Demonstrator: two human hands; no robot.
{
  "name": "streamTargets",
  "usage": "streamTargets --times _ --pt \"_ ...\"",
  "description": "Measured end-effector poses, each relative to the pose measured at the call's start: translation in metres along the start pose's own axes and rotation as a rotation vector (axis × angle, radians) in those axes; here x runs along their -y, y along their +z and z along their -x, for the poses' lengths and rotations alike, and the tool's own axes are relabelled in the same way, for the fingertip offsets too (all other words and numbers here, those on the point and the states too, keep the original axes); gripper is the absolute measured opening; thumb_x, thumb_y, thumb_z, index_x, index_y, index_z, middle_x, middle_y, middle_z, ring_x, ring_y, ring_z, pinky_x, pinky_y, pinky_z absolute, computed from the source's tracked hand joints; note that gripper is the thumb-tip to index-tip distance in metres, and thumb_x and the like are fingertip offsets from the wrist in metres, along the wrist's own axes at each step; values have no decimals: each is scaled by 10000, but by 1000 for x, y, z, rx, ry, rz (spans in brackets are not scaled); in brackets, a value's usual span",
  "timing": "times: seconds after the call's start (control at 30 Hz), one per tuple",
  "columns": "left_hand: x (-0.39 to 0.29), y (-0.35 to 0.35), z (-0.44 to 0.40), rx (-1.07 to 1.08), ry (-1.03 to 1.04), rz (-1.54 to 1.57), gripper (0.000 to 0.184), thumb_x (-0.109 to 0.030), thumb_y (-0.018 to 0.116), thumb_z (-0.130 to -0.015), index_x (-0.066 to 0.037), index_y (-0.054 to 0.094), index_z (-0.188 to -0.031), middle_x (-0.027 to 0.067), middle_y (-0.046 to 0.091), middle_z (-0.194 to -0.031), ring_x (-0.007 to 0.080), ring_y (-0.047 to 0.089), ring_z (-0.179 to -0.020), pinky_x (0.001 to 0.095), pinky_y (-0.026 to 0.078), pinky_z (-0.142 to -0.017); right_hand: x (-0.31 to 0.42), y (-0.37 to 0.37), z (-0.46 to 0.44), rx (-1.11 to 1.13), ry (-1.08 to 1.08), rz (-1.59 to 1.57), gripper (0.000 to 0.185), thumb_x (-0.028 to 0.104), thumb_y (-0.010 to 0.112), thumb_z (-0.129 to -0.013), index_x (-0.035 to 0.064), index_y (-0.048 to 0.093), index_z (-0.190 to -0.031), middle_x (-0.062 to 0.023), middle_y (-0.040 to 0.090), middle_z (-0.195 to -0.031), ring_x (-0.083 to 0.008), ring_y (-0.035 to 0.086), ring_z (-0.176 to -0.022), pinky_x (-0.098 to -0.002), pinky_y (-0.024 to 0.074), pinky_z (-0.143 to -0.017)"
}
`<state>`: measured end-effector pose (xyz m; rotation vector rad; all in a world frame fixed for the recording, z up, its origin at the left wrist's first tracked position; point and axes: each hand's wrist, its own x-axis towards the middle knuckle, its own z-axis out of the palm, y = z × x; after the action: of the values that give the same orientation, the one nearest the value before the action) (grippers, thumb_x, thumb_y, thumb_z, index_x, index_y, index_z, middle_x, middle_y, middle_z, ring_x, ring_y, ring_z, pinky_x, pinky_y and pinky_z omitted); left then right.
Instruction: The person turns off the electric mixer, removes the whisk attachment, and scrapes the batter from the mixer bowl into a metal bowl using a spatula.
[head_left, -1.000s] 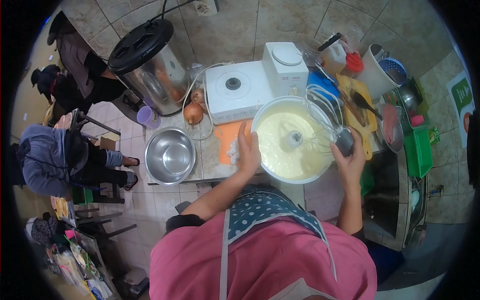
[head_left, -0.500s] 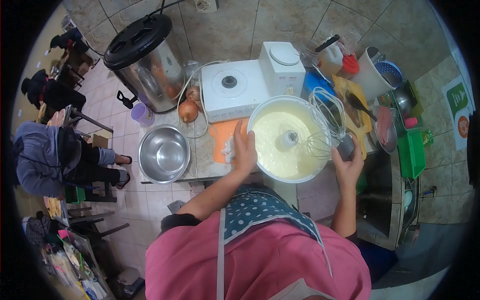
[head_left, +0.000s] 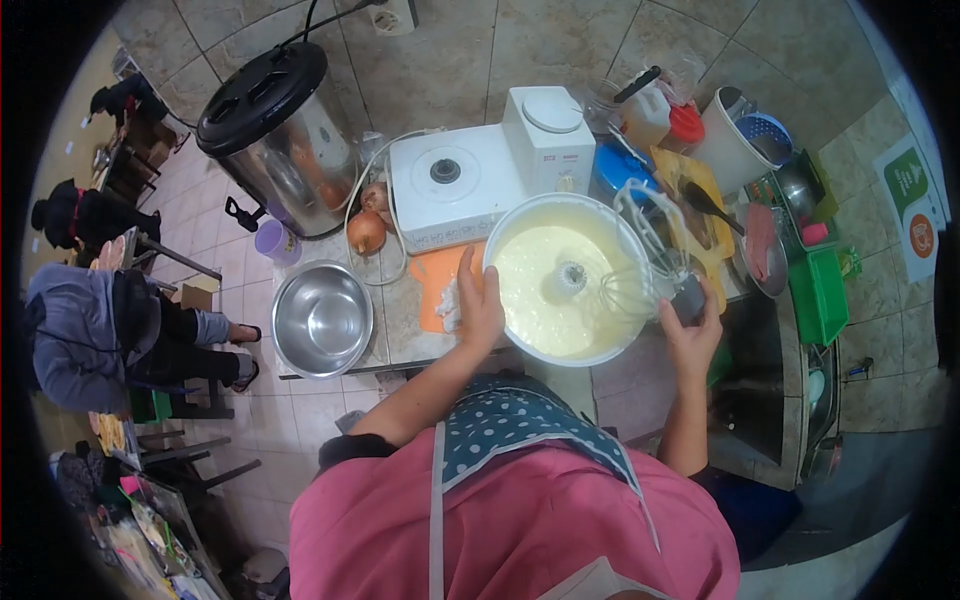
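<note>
A white mixing bowl (head_left: 520,342) holds pale yellow creamy batter (head_left: 540,300) around a ridged central post (head_left: 571,277). It overhangs the counter's front edge. My left hand (head_left: 481,308) is pressed along the bowl's left outer wall, thumb up near the rim. At the right rim, my right hand (head_left: 692,330) grips the dark hub of a double wire whisk attachment (head_left: 640,285). Its wires are smeared by motion; one loop reaches over the batter and the other points up and back. Behind the bowl stands the white mixer base (head_left: 480,190).
A steel bowl (head_left: 323,320), onions (head_left: 366,231), a purple cup (head_left: 277,243) and a large steel urn (head_left: 285,140) stand left. An orange cutting board (head_left: 432,280) lies beside my left hand. Right are a yellow board (head_left: 690,190), a green basket (head_left: 820,295) and a sink. Other people are far left.
The whole view has shifted slightly left. The whisk wires have turned a little and now look blurred. Both hands keep about the same place at the bowl.
</note>
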<state>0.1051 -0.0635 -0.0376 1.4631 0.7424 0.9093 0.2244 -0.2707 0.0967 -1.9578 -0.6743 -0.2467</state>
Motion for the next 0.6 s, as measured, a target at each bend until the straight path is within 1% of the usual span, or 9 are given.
streamTargets --times 0.17,0.23,0.27,0.33,0.37,0.4,0.43,0.47,0.6 --pt "1 -1 0 9 -12 -14 491 -161 415 -912 34 248 -1329 211 302 -1352 306 289 -1261 366 215 -1048 -5 -4 7 -19 -26 -76 526 50 692 -692 -11 478 -1168 -106 557 -1059 -152 527 -946 -271 412 -845" --pt "-1 -2 0 19 -13 -39 481 -181 400 -927 27 245 -1333 200 300 -1357 292 281 -1271 355 214 -1050 -15 -9 10 -35 74 -210 523 38 673 -703 -3 458 -1178 -99 526 -1101 -160 513 -971 -275 406 -856" --pt "-2 -2 0 23 -21 -61 473 -200 384 -942 19 243 -1336 190 298 -1362 277 274 -1281 344 213 -1052 -20 -11 12 -42 75 -210 523 38 673 -703 -3 458 -1178 -99 526 -1101 -160 513 -971 -275 406 -856" --pt "1 -1 -1 25 -36 -51 474 -203 383 -942 18 243 -1336 188 301 -1361 274 275 -1280 341 217 -1050 -29 -17 18 -45 159 -220 527 28 655 -726 2 427 -1200 -90 514 -1103 -164 513 -967 -275 407 -853" --pt "2 -2 -1 21 -55 -42 474 -206 383 -943 18 243 -1336 187 303 -1360 271 275 -1280 339 220 -1049 -33 -18 21 -49 162 -220 527 28 655 -726 2 427 -1200 -90 514 -1103 -164 513 -967 -275 407 -853" --pt "2 -2 -1 26 -55 -44 474 -206 383 -943 18 243 -1336 187 303 -1360 271 275 -1280 339 220 -1049 -37 -18 25 -58 223 -288 526 25 648 -739 4 415 -1211 -87 510 -1103 -162 509 -969 -274 405 -854" --pt "1 -2 -1 25 -52 -46 486 -195 398 -928 25 247 -1335 200 309 -1356 291 287 -1271 354 224 -1046 -40 -19 28 -68 285 -356 526 23 641 -752 6 404 -1222 -84 506 -1102 -159 505 -971 -273 402 -856" --pt "1 -2 -2 25 -49 -47 499 -185 413 -914 32 251 -1333 214 315 -1351 310 298 -1262 368 227 -1044 -42 -20 30 -74 291 -355 526 23 641 -752 6 404 -1222 -84 506 -1102 -159 505 -971 -273 402 -856" --pt "6 -2 -3 28 -55 -20 499 -193 411 -917 34 254 -1332 214 317 -1351 311 301 -1261 368 226 -1045 -46 -24 34 -57 269 -326 541 24 638 -768 5 378 -1242 -83 497 -1120 -155 491 -1001 -272 388 -875"
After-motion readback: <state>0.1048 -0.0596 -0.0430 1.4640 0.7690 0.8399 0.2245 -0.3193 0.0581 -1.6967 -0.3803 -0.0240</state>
